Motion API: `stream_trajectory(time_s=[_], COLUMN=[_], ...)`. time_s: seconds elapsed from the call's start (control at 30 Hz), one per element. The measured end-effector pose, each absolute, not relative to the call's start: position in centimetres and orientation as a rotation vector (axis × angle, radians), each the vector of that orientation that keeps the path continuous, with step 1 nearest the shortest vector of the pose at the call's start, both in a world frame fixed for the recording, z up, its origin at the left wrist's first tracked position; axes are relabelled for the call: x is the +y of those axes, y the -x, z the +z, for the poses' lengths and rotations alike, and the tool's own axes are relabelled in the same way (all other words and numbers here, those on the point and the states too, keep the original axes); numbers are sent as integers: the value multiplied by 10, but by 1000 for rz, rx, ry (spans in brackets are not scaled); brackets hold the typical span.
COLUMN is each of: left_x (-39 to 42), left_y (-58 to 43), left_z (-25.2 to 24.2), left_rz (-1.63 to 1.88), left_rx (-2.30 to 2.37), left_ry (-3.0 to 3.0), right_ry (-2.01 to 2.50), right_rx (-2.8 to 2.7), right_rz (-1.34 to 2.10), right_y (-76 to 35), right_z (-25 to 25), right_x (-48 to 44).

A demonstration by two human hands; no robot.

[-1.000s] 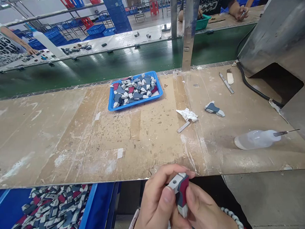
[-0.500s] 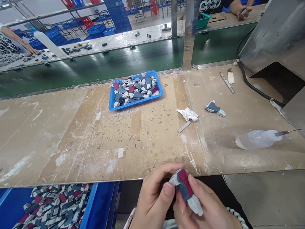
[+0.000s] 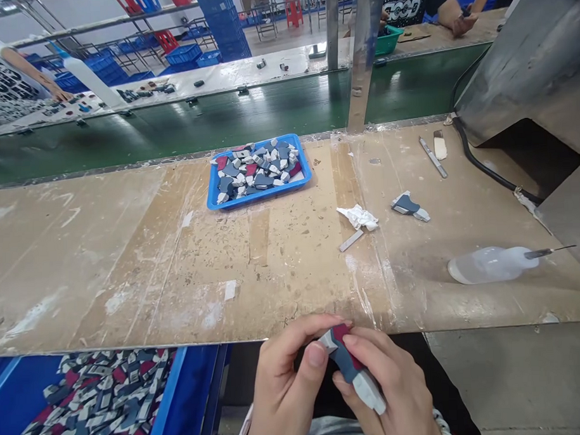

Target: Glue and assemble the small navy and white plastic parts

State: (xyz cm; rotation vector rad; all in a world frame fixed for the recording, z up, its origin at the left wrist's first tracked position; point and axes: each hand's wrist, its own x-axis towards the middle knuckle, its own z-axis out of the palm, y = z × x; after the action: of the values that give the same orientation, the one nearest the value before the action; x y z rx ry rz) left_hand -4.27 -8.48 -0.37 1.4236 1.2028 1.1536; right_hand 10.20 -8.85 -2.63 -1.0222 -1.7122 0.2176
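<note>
Both my hands hold one small moulded plastic part point(image 3: 345, 361), coloured dark blue, maroon and pale grey, just off the bench's near edge. My left hand point(image 3: 290, 376) pinches its pale upper end between thumb and forefinger. My right hand point(image 3: 391, 379) wraps round the other side, fingers on the maroon face, with the pale lower end sticking out below. A similar blue and grey part point(image 3: 410, 207) lies alone on the bench. Farther back, a blue tray point(image 3: 213, 201) is heaped with more such parts.
On the bench point(image 3: 144, 279) are a crumpled white tissue point(image 3: 359, 216), a small metal strip point(image 3: 351, 241), a knife point(image 3: 433, 156), a needle-tipped bottle point(image 3: 491, 264). A blue bin point(image 3: 170, 393) of parts stands lower left. Beyond runs a green conveyor point(image 3: 173, 129); other people work across it.
My right fingers have shifted up over the maroon face, and the part has turned slightly between my hands. Small items on the conveyor have moved left.
</note>
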Motion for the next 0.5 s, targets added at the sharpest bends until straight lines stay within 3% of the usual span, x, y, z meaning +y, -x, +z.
stream_trajectory(time_s=[0.5], left_x=[-92], left_y=[29], left_z=[0], left_rz=[1309], left_rx=[1524], left_ry=[-2227], right_ry=[1066], right_rx=[-1536], right_rz=[384], right_y=[-98], right_z=[-23], right_x=[-91])
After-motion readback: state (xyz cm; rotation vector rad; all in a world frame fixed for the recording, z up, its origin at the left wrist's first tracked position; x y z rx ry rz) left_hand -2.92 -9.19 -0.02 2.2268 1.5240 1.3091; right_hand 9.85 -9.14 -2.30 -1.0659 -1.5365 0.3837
